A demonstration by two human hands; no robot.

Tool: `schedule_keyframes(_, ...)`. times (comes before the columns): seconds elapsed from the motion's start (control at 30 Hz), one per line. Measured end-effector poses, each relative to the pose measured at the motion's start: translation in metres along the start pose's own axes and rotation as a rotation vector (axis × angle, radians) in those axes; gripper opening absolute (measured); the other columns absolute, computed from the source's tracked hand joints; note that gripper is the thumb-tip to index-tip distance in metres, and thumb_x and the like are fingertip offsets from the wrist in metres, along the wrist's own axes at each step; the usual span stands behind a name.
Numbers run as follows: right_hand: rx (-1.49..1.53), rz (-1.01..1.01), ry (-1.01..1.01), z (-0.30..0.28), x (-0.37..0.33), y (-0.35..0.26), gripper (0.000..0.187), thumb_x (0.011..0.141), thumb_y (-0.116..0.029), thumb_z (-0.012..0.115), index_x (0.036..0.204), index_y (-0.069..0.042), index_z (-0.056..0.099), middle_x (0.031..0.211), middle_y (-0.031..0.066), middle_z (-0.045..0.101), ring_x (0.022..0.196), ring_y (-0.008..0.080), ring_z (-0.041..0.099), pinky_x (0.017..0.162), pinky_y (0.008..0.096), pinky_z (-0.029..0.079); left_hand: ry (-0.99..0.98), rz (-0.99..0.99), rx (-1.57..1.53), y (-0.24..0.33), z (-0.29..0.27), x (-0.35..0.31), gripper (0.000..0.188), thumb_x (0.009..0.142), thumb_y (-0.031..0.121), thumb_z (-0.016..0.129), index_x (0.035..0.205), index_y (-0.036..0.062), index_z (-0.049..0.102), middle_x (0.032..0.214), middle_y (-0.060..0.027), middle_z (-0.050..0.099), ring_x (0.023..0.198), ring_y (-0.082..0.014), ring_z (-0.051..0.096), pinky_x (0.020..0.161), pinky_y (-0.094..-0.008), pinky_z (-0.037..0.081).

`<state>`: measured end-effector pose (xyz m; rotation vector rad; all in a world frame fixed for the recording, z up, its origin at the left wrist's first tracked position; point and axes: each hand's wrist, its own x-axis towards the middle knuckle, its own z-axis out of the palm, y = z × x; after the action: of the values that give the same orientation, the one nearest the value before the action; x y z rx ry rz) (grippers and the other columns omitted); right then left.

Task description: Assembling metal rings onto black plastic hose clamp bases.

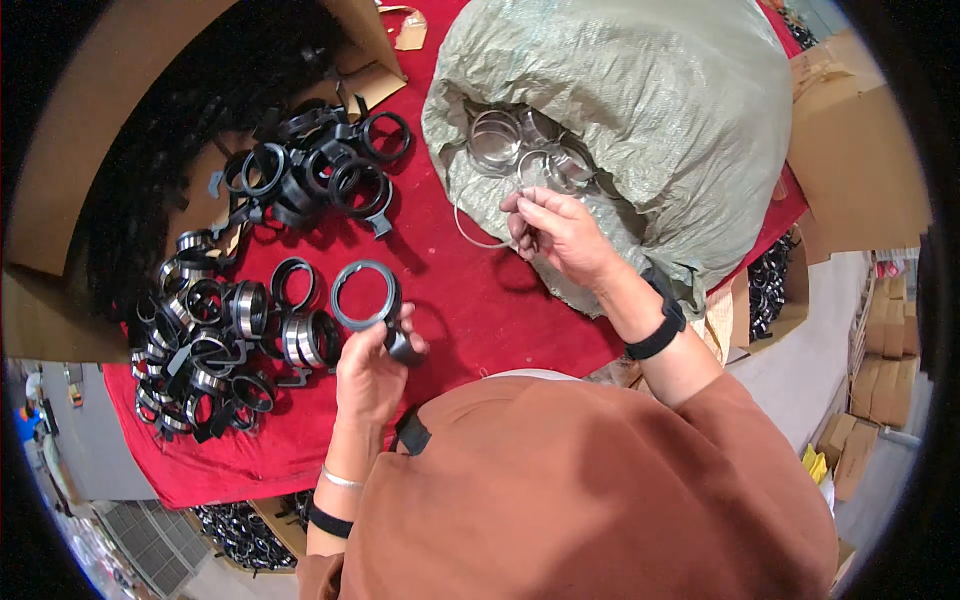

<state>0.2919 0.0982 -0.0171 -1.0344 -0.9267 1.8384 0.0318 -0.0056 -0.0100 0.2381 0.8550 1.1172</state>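
Note:
My left hand (370, 378) is closed on a black plastic ring with a short handle (391, 298), held upright over the red cloth (450, 340). A thin silver metal ring (480, 244) is pinched between the fingers of my right hand (562, 232), just in front of the sack's opening. More shiny metal rings (495, 140) lie inside the pale woven sack (640, 80). To the left of my left hand is a pile of black rings with silver bands (248, 310). Behind that pile, plain black handled rings (345, 185) spill from a cardboard box.
The big cardboard box (45, 310) at the left holds a dark heap of parts. Under the table's near edge sits another box of black parts (245, 535). At the right stand an open carton (860, 150) and stacked cardboard boxes (885, 390) on the floor.

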Motion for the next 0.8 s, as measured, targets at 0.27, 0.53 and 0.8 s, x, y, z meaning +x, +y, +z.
schedule_keyframes(0.27,-0.469,-0.164,-0.205,0.029,-0.026,-0.018,0.025,0.090,-0.015,0.056,0.111,-0.001,0.059,0.088,-0.0028,0.057,0.077,0.0047,0.052,0.068,0.0224,0.046,0.057,0.194,0.192,0.006,0.027,0.019,0.029,0.077,0.002,0.066,0.105,0.0002,0.058,0.102,-0.0114,0.064,0.069,-0.0123,0.055,0.063,-0.0261,0.046)
schedule_keyframes(0.53,-0.145,-0.090,-0.288,0.038,-0.039,-0.013,0.026,0.092,-0.016,0.053,0.113,0.000,0.057,0.092,0.0008,0.060,0.079,0.0062,0.054,0.073,0.0233,0.049,0.016,0.252,0.128,0.001,0.043,0.014,0.027,0.079,0.005,0.066,0.105,0.0004,0.058,0.092,-0.0083,0.064,0.066,-0.0142,0.058,0.062,-0.0258,0.050)
schedule_keyframes(0.8,-0.714,-0.209,-0.094,0.052,-0.056,0.001,0.059,0.076,-0.021,0.071,0.125,0.001,0.046,0.102,0.0133,0.055,0.092,0.0217,0.056,0.081,0.0343,0.047,-0.104,0.254,0.336,0.003,0.040,0.006,0.018,0.082,0.013,0.065,0.091,0.0005,0.056,0.074,-0.0063,0.060,0.059,-0.0120,0.055,0.054,-0.0228,0.044)
